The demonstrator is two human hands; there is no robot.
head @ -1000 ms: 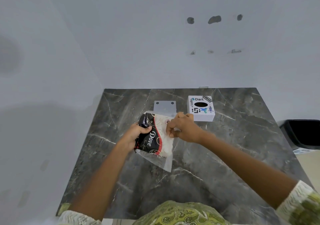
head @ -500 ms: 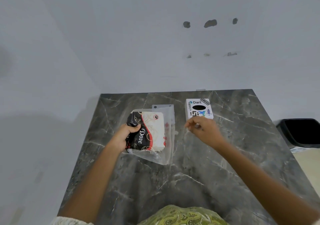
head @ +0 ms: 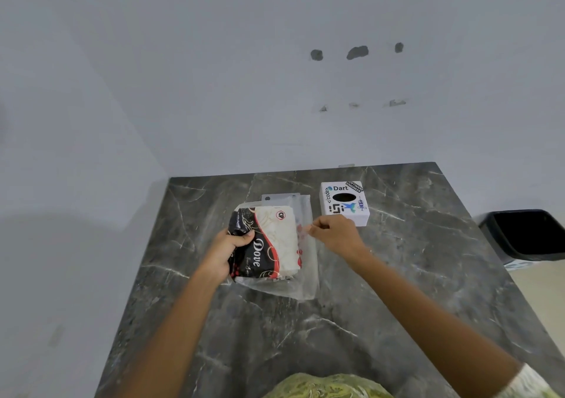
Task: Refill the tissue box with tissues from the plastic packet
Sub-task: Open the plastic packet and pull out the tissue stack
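A plastic tissue packet (head: 272,241), black, red and cream with "Dove" printed on it, lies on the dark marble table (head: 412,275) inside a loose clear wrap. My left hand (head: 227,249) grips the packet's black left end. My right hand (head: 331,234) pinches the clear plastic at the packet's right edge. The white tissue box (head: 344,203), covered in stickers and with a dark oval slot on top, stands just behind my right hand, apart from the packet.
A small grey metal plate (head: 279,198) with two holes lies behind the packet. A black bin (head: 526,234) stands off the table's right edge. White walls close the left and far sides.
My right hand left the packet, swung right toward the box, then came back to pinch the clear plastic at the packet's right edge. The packet now lies flatter on the table.
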